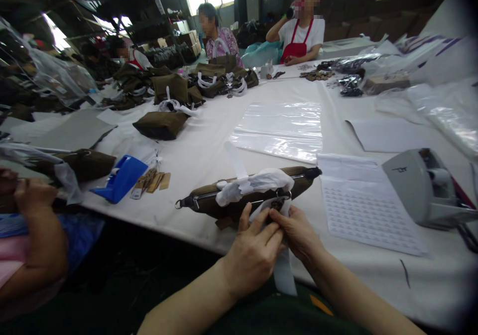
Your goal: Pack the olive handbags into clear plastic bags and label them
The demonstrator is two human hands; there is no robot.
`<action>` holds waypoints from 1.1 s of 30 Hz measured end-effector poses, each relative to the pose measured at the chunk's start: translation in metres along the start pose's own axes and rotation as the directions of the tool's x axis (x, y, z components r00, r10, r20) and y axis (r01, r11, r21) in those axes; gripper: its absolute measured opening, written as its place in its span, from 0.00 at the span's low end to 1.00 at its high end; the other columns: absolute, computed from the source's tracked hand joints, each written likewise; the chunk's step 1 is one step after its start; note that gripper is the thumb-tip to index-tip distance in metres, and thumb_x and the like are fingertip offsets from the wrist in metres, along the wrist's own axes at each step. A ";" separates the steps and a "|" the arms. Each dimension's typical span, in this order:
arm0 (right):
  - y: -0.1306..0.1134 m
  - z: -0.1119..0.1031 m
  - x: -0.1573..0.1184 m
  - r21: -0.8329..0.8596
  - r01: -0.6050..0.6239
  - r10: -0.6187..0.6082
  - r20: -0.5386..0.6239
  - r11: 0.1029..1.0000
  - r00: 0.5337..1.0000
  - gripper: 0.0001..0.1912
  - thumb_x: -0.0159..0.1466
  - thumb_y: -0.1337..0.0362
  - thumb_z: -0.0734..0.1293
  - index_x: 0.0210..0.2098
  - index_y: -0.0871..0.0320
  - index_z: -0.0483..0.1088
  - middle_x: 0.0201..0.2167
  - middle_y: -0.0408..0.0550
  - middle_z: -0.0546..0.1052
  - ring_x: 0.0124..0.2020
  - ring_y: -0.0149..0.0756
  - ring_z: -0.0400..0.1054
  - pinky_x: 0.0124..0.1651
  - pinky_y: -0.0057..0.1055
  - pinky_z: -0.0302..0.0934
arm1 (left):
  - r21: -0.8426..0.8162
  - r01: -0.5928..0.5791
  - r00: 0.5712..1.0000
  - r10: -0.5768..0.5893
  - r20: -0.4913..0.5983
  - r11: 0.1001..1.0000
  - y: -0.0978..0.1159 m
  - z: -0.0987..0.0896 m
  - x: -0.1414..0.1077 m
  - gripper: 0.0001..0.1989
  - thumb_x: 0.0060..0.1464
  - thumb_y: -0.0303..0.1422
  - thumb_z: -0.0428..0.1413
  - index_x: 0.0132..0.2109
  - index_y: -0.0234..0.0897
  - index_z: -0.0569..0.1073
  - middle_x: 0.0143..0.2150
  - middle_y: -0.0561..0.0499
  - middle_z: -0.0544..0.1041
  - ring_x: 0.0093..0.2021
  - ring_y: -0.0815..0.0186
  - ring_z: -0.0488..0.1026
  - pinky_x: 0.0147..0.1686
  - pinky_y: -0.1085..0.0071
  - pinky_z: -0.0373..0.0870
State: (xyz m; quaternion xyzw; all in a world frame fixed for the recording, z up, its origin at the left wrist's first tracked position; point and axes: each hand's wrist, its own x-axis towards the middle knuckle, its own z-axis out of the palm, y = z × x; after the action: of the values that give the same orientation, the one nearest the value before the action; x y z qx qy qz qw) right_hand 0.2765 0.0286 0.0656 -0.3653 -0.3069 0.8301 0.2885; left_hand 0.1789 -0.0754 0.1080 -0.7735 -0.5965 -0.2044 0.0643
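In front of me on the white table lies an olive-brown zippered handbag (203, 201) with dark ends and a metal ring at its left tip. Its handle (257, 183) is wrapped in white tissue paper. My left hand (254, 250) and my right hand (298, 230) meet at the bag's near side, below a metal ring. Their fingers are closed together on the white wrapping paper (287, 206), around a small dark patterned piece (277, 203) whose kind I cannot make out. A strip of white paper (286, 273) hangs down beneath my hands.
Left are a blue tape dispenser (125, 178), cardboard tags (149, 181) and more brown bags (160, 125). Clear plastic bags (280, 128) lie ahead. Right are a printed label sheet (368, 205) and a grey dispenser (421, 188). Co-workers sit around; one person's arm (39, 225) is close at left.
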 end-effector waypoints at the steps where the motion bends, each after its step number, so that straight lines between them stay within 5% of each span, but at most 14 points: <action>1: 0.002 0.004 0.001 0.043 0.002 0.000 -0.043 0.999 0.999 0.18 0.44 0.59 0.77 0.30 0.60 0.72 0.25 0.44 0.75 0.26 0.32 0.67 0.29 0.26 0.62 | -0.053 0.055 0.991 -0.061 -0.120 0.997 -0.001 -0.001 -0.006 0.20 0.54 0.30 0.55 0.54 0.39 0.66 0.51 0.46 0.72 0.60 0.54 0.59 0.62 0.47 0.43; 3: 0.006 0.012 0.005 0.117 0.025 -0.009 -0.133 0.993 0.991 0.18 0.43 0.59 0.78 0.30 0.60 0.71 0.23 0.42 0.74 0.24 0.30 0.66 0.27 0.26 0.61 | -0.271 0.275 0.899 -0.347 -0.269 0.922 -0.004 0.002 -0.018 0.33 0.49 0.35 0.61 0.61 0.41 0.58 0.58 0.43 0.66 0.60 0.53 0.59 0.61 0.49 0.51; 4: 0.010 0.017 0.007 0.144 0.044 -0.019 -0.170 0.989 0.985 0.19 0.43 0.59 0.78 0.30 0.60 0.71 0.23 0.42 0.74 0.23 0.30 0.66 0.27 0.26 0.62 | -0.419 0.394 0.817 -0.520 -0.247 0.818 -0.005 0.007 -0.022 0.39 0.47 0.37 0.62 0.63 0.41 0.53 0.60 0.41 0.63 0.59 0.52 0.60 0.58 0.51 0.57; 6: 0.017 0.025 0.011 0.169 0.078 -0.039 -0.223 0.983 0.974 0.20 0.43 0.58 0.77 0.31 0.59 0.71 0.24 0.43 0.74 0.25 0.32 0.67 0.28 0.28 0.63 | -0.641 0.549 0.664 -0.745 -0.055 0.536 -0.007 0.018 -0.025 0.44 0.44 0.38 0.64 0.64 0.40 0.50 0.62 0.39 0.59 0.57 0.53 0.64 0.53 0.56 0.66; 8: 0.022 0.032 0.012 0.175 0.107 -0.063 -0.238 0.979 0.969 0.20 0.44 0.57 0.77 0.32 0.59 0.71 0.26 0.43 0.75 0.27 0.34 0.68 0.31 0.30 0.65 | -0.709 0.587 0.612 -0.788 0.071 0.391 -0.008 0.028 -0.021 0.39 0.42 0.36 0.65 0.61 0.41 0.58 0.61 0.41 0.60 0.54 0.55 0.66 0.50 0.59 0.69; 11: 0.023 0.038 0.009 0.173 0.159 -0.128 -0.177 0.972 0.976 0.19 0.48 0.55 0.75 0.35 0.57 0.71 0.31 0.43 0.76 0.33 0.36 0.69 0.38 0.33 0.66 | -0.718 0.569 0.605 -0.796 0.036 0.400 -0.010 0.033 -0.007 0.28 0.43 0.31 0.64 0.53 0.42 0.68 0.54 0.46 0.68 0.53 0.58 0.67 0.53 0.60 0.65; 18: 0.005 0.027 -0.007 0.302 0.122 -0.166 0.124 0.945 0.978 0.22 0.54 0.46 0.65 0.39 0.55 0.71 0.43 0.48 0.75 0.49 0.44 0.65 0.52 0.40 0.60 | -0.721 0.524 0.635 -0.772 -0.024 0.453 -0.016 0.027 0.005 0.25 0.47 0.30 0.61 0.54 0.41 0.68 0.51 0.48 0.70 0.53 0.61 0.67 0.55 0.62 0.63; 24: 0.009 0.020 0.006 0.049 0.224 -0.223 -0.027 0.973 0.974 0.15 0.53 0.57 0.72 0.39 0.56 0.71 0.36 0.44 0.76 0.40 0.38 0.69 0.46 0.33 0.62 | -0.710 0.504 0.667 -0.744 -0.043 0.492 -0.013 0.033 0.004 0.23 0.51 0.30 0.57 0.55 0.40 0.66 0.52 0.46 0.70 0.53 0.59 0.67 0.55 0.60 0.63; 30: 0.012 0.023 0.012 -0.023 0.286 -0.287 -0.058 0.958 0.956 0.17 0.53 0.57 0.72 0.40 0.57 0.70 0.35 0.45 0.76 0.36 0.37 0.69 0.41 0.31 0.63 | -0.798 0.503 0.569 -0.822 0.016 0.333 -0.021 0.028 0.012 0.16 0.60 0.36 0.48 0.52 0.36 0.70 0.51 0.45 0.72 0.51 0.62 0.69 0.54 0.62 0.64; 33: 0.012 0.023 0.010 -0.010 0.279 -0.279 -0.022 0.960 0.960 0.17 0.54 0.57 0.71 0.40 0.56 0.69 0.37 0.45 0.76 0.37 0.37 0.69 0.41 0.31 0.63 | -0.765 0.503 0.555 -0.829 -0.070 0.402 -0.030 0.020 0.021 0.20 0.57 0.38 0.52 0.55 0.38 0.66 0.51 0.45 0.71 0.46 0.63 0.71 0.47 0.65 0.68</action>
State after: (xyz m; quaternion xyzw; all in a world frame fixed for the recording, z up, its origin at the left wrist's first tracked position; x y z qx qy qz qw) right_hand 0.2500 0.0211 0.0648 -0.3291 -0.3549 0.7757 0.4050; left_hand 0.1590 -0.0417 0.0939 -0.3534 -0.7125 -0.5806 -0.1741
